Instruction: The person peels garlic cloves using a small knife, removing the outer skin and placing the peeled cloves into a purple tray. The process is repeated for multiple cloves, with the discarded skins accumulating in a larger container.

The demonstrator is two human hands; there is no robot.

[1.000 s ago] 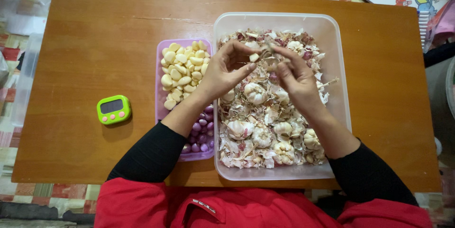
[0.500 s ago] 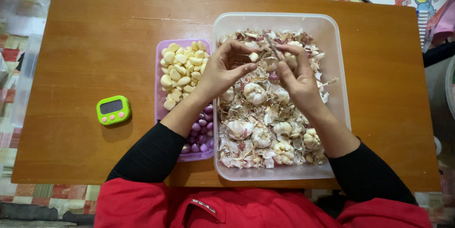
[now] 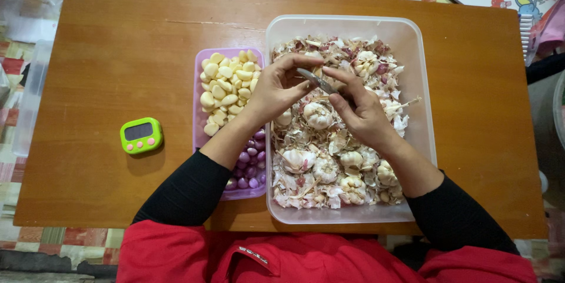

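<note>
Right hand: the right hand [image 3: 360, 109] grips a small knife [image 3: 318, 81], its grey blade pointing toward the other hand, above the far half of the clear tub [image 3: 412, 42].
Left hand: the left hand [image 3: 275, 90] is curled, thumb and forefinger pinched together at the knife tip; whatever they pinch is too small to tell.
Under the hands: whole garlic bulbs [image 3: 322, 168] and loose papery skins [image 3: 365, 62] fill the tub, skins thicker at the far end, bulbs toward the person.
Left of the tub: a narrow purple tray [image 3: 228, 53] sits just beside it, almost touching; peeled garlic cloves [image 3: 226, 89] in its far half, small purple shallots [image 3: 250, 168] in its near half, partly under the left forearm.
Timer: a green digital timer [image 3: 140, 136] lies well apart, toward the table's left edge.
Edges: the tub's near wall stands close to the near edge of the wooden table [image 3: 118, 42]; its right wall leaves a bare strip before the right edge.
Open room: bare wood spans the far left corner and the left half around the timer.
Change: half a second ago the right hand was higher, fingers up among the skins with a scrap of peel; it has dropped and turned, and the blade now shows plainly. The left hand has barely shifted.
</note>
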